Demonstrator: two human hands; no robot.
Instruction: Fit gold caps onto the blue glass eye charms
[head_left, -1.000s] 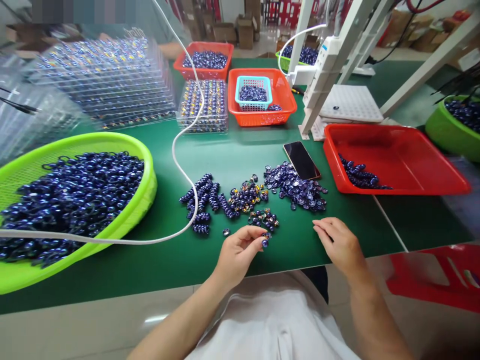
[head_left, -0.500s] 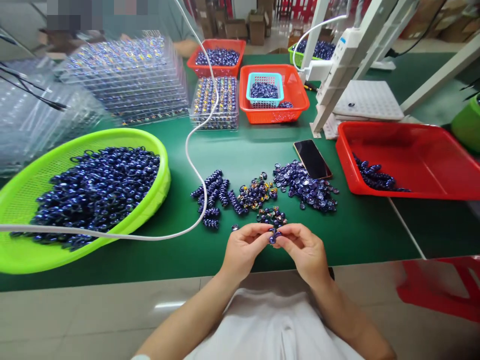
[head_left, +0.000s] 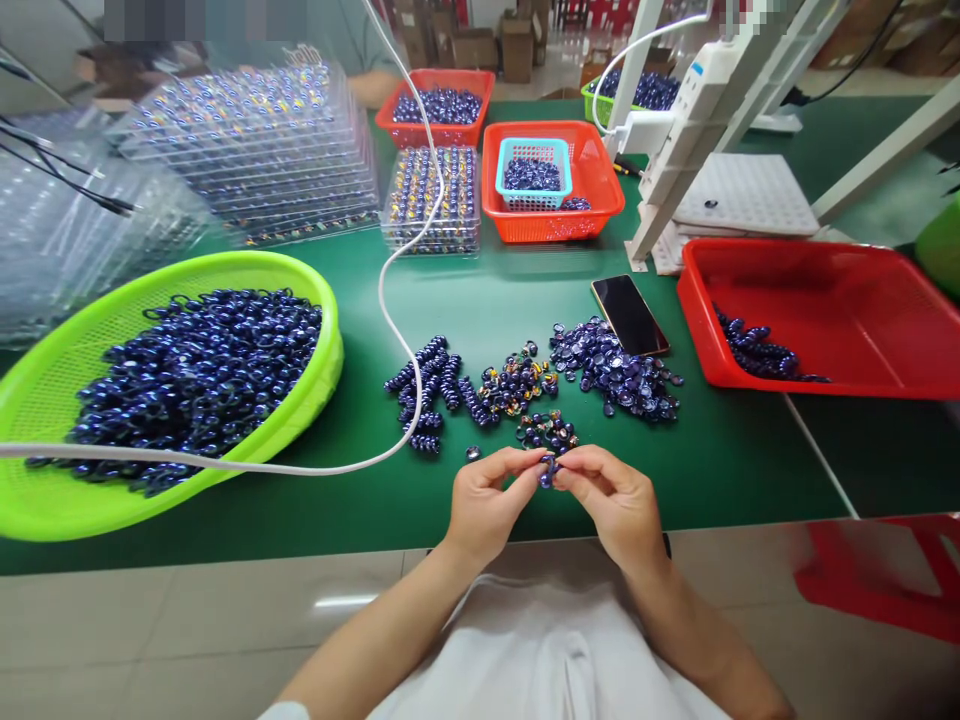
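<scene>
Between the fingertips of both hands is a small shiny dark-blue ring-like piece (head_left: 548, 472). My left hand (head_left: 487, 500) pinches it from the left, and my right hand (head_left: 611, 500) pinches it from the right. Just beyond the fingers lies a small heap of blue and coppery pieces (head_left: 547, 430). Behind that is a pile with yellow-marked pieces (head_left: 517, 380). Stacked rows of blue pieces (head_left: 427, 390) lie to the left, and a heap of blue caps (head_left: 615, 370) to the right. One loose blue piece (head_left: 472, 453) sits beside my left hand.
A green basket (head_left: 330, 350) full of dark-blue pieces stands left, crossed by a white cable (head_left: 386, 290). A phone (head_left: 630, 315) touches the cap heap. At right is a red tray (head_left: 862, 330). Behind are clear stacked trays (head_left: 262, 170), an orange basket (head_left: 551, 228) and a metal post (head_left: 667, 190).
The view has shifted slightly. Both hands keep their pinch at the same spot, and the blue piece between them appears turned a little.
</scene>
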